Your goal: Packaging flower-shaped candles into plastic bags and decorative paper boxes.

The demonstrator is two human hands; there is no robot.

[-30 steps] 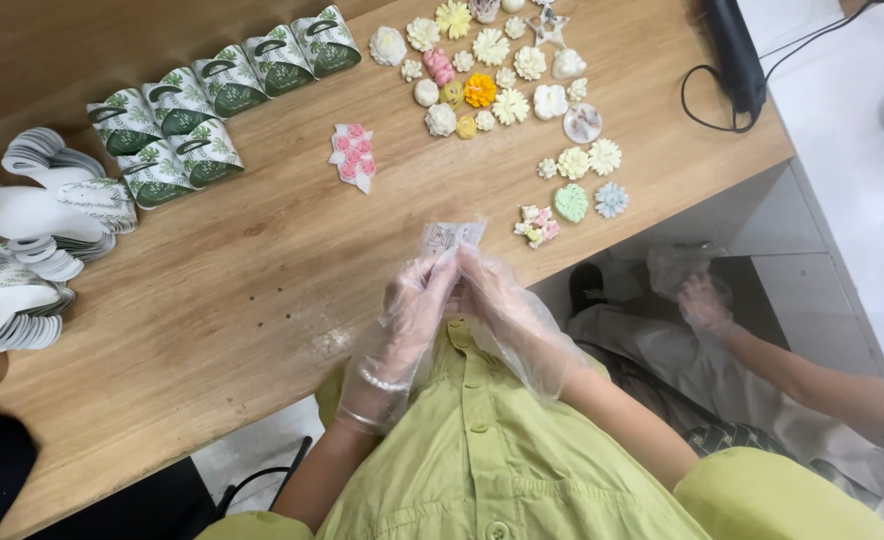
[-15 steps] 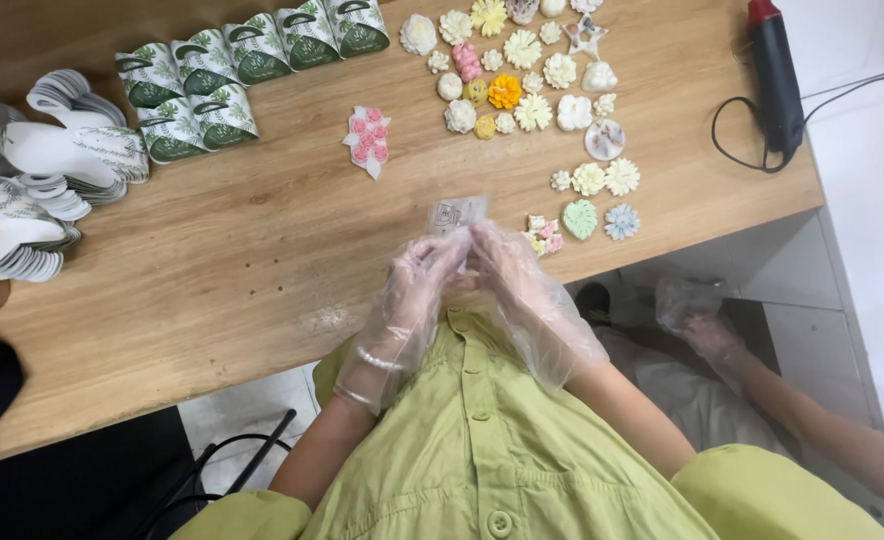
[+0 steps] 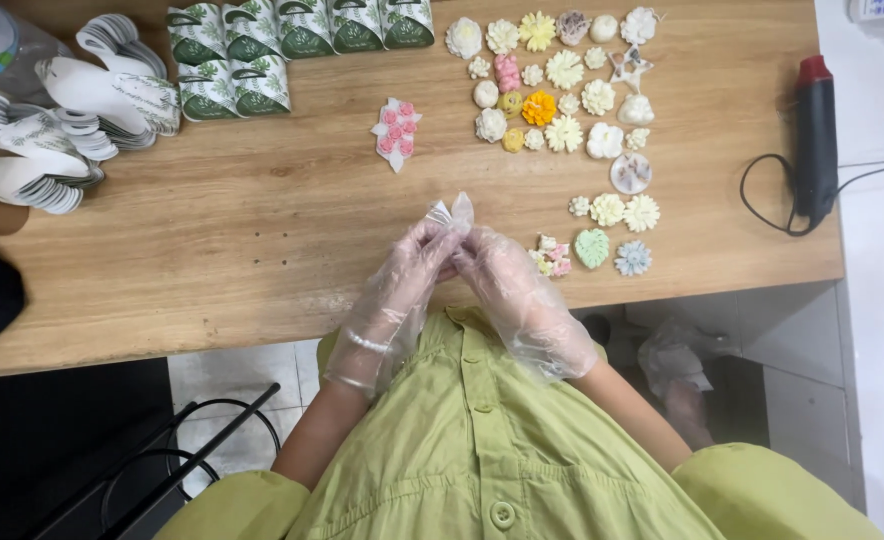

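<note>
Two hands in clear plastic gloves, left hand [image 3: 402, 290] and right hand [image 3: 517, 295], met fingertip to fingertip above the near edge of the wooden table [image 3: 262, 230], both pinched shut on one small clear wrapper [image 3: 454, 213]. Its crumpled end stuck up and away from the person; its long axis could not be told. Beyond the grip lay one pink flower piece [image 3: 396, 132]. To the right lay about thirty small moulded flowers [image 3: 562, 100]. Six green-and-white boxes [image 3: 292, 40] stood far left.
</note>
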